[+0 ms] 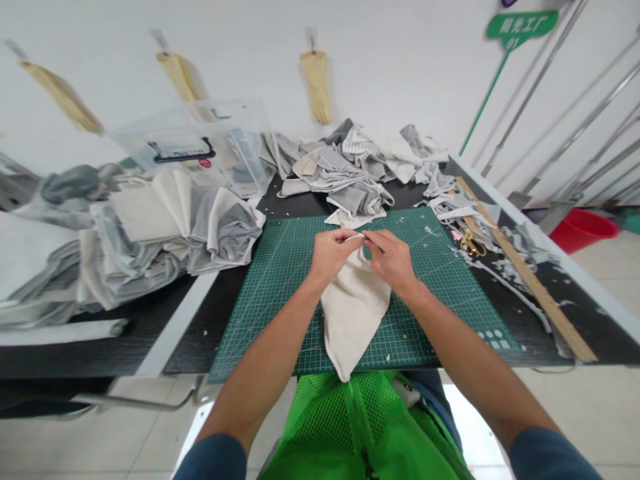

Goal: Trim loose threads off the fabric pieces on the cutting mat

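A cream fabric piece [356,307] hangs down from my fingers, its lower point reaching the front edge of the green cutting mat [280,280]. My left hand [331,252] pinches its upper edge between thumb and fingers. Close beside it, my right hand [391,257] pinches the same edge, so the fingertips of both hands nearly meet. Just beyond my hands, another light fabric piece [353,219] lies at the mat's far edge.
Folded grey and cream cloth [160,227] is heaped at the left, by a clear plastic box [235,143]. More cloth pieces [345,167] lie at the back. On the right are gold-handled scissors [473,245], fabric scraps [520,277] and a wooden ruler [530,277].
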`<act>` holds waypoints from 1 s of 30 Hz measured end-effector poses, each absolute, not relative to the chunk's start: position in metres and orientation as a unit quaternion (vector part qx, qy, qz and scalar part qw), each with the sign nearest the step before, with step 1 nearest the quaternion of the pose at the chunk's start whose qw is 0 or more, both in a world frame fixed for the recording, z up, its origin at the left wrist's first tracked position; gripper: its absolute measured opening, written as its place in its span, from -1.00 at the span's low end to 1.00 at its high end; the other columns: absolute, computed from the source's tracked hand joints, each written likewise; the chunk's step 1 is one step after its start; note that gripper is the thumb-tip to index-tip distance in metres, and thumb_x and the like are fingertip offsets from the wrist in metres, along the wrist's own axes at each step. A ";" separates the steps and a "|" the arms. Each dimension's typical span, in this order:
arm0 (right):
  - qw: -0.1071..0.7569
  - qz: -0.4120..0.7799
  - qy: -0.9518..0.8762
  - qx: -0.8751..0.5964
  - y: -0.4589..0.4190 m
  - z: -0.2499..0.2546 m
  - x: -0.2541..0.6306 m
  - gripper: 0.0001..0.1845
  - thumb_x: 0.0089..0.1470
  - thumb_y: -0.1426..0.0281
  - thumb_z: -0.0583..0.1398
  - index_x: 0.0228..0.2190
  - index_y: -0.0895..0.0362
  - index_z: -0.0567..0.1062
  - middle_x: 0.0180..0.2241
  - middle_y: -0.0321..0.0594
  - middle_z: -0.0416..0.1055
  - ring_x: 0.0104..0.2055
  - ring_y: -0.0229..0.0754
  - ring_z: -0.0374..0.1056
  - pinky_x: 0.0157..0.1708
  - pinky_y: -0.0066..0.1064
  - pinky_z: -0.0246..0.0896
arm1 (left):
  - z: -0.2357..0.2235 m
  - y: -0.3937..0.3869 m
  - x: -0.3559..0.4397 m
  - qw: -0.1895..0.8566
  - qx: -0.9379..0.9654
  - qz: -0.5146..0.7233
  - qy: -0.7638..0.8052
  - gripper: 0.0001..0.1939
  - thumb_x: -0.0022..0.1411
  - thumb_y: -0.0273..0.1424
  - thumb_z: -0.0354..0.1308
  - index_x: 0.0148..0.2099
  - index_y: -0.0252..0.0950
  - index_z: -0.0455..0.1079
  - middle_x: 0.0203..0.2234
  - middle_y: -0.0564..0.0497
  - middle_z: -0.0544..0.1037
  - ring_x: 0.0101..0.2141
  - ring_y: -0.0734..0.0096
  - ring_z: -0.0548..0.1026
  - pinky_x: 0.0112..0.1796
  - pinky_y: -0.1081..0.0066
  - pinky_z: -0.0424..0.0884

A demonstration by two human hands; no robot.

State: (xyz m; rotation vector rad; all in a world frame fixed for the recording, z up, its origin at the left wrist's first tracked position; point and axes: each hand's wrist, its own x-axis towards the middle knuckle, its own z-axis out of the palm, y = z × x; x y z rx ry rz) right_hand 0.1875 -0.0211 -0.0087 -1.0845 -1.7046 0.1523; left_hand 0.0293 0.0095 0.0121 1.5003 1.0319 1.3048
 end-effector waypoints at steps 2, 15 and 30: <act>0.551 0.096 -0.683 -0.470 -0.020 -0.008 0.189 -0.70 0.31 0.25 0.14 -0.08 0.05 0.61 -0.13 -0.10 0.59 -0.14 -0.07 0.49 -0.05 -0.20 0.41 | 0.012 0.011 0.029 0.443 0.603 0.524 0.407 -0.80 0.04 -0.29 0.37 -0.34 -0.33 0.58 -0.42 0.00 0.62 -0.41 0.44 0.48 -0.34 0.45 0.37; 0.504 0.228 -0.651 -0.520 -0.015 -0.003 0.192 -0.70 0.15 0.14 0.25 -0.34 0.14 0.57 -0.46 -0.29 0.50 -0.46 -0.25 0.29 -0.39 -0.38 0.18 | 0.012 0.018 0.017 0.474 0.653 0.469 0.361 -0.68 0.17 -0.13 0.30 -0.25 -0.31 0.52 -0.39 0.00 0.58 -0.40 0.45 0.47 -0.37 0.48 0.36; 0.537 0.056 -0.698 -0.471 -0.011 -0.001 0.212 -0.57 0.15 0.34 0.19 0.06 0.07 0.51 0.07 -0.03 0.48 -0.02 0.00 0.41 0.02 -0.12 0.33 | 0.017 0.023 -0.001 0.425 0.758 0.340 0.360 -0.79 0.07 -0.25 0.31 -0.35 -0.31 0.62 -0.52 0.07 0.55 -0.50 0.48 0.39 -0.46 0.48 0.22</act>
